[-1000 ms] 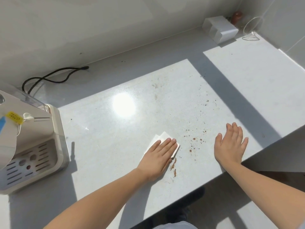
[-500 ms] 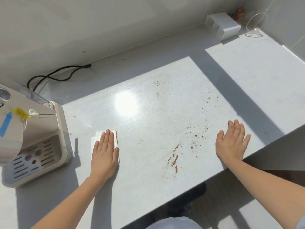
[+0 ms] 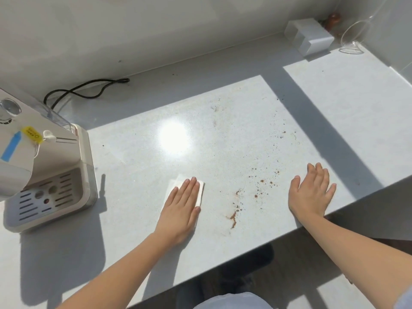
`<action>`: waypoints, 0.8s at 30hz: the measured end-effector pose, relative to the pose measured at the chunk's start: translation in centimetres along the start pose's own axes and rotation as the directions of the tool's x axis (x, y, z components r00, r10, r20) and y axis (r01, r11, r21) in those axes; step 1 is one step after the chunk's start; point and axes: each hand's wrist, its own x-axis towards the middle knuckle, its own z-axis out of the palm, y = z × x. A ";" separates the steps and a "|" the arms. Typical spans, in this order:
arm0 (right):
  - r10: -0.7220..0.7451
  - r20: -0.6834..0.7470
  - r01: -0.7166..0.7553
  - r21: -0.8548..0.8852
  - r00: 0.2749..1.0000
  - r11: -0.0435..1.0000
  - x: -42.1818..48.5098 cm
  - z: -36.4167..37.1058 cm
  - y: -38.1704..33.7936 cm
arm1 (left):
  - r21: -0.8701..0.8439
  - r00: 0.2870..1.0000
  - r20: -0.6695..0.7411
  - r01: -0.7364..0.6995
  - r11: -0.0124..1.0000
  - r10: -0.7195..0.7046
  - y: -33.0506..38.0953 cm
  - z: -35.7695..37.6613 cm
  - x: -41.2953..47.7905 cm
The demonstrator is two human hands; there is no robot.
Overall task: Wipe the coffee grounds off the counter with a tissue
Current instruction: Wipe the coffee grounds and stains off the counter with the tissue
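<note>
My left hand (image 3: 181,206) lies flat with straight fingers on a folded white tissue (image 3: 200,194), pressing it onto the white counter (image 3: 133,166). Most of the tissue is hidden under the palm. To its right, brown coffee grounds (image 3: 233,216) form a smeared streak near the front edge. Scattered specks (image 3: 263,181) spread further right and back. My right hand (image 3: 312,192) rests flat and open on the counter near the front edge, right of the grounds, holding nothing.
A beige coffee machine (image 3: 44,175) with a drip tray stands at the left, its black cord (image 3: 89,90) looping along the wall. A white box (image 3: 310,39) and a clear glass (image 3: 354,39) sit at the back right corner.
My left hand slid the tissue left, away from the grounds, then back right toward them, leaving a smeared streak. My right hand has stayed put.
</note>
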 end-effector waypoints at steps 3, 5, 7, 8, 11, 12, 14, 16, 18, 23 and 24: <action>0.002 0.007 -0.002 -0.002 1.000 1.000 0.0 0.0 -0.1 | -0.025 0.986 0.010 0.165 0.986 -0.165 -5.1 -0.9 -2.7; 0.003 0.007 -0.003 -0.001 1.000 1.000 0.0 -0.1 -0.1 | -0.063 0.960 -0.001 0.280 0.958 -0.281 -7.3 -1.3 -5.0; -0.002 0.010 0.002 -0.006 1.000 1.000 0.0 -0.2 0.0 | -0.078 0.932 -0.015 0.360 0.930 -0.362 -7.7 -1.2 -6.6; -0.004 0.011 0.004 -0.009 1.000 1.000 0.0 -0.2 -0.1 | -0.085 0.916 -0.027 0.397 0.914 -0.400 -7.4 -1.1 -6.8; -0.012 0.023 0.012 -0.021 1.000 1.000 0.0 -0.2 -0.1 | -0.134 0.855 -0.064 0.503 0.854 -0.514 -5.1 -0.7 -6.2; -0.010 0.026 0.011 -0.024 1.000 1.000 0.0 -0.1 0.0 | -0.145 0.849 -0.072 0.510 0.848 -0.523 -4.0 -0.5 -6.0; -0.004 0.034 0.005 -0.020 0.999 1.000 0.1 -0.1 0.0 | -0.165 0.854 -0.083 0.496 0.853 -0.513 -1.2 0.2 -5.6; -0.007 0.041 0.007 -0.014 0.999 1.000 0.0 -0.2 0.1 | -0.193 0.851 -0.095 0.493 0.848 -0.516 2.0 1.0 -4.9; -0.012 0.047 0.013 -0.010 0.999 1.000 0.0 -0.3 0.0 | -0.224 0.834 -0.119 0.506 0.833 -0.539 5.5 1.9 -3.6; -0.022 0.068 0.022 0.011 0.997 1.000 -0.1 -0.7 0.1 | -0.284 0.808 -0.128 0.525 0.802 -0.575 14.0 3.7 -0.1; -0.022 0.073 0.021 0.011 0.997 1.000 -0.1 -0.7 0.1 | -0.292 0.809 -0.120 0.525 0.800 -0.575 15.3 3.9 0.5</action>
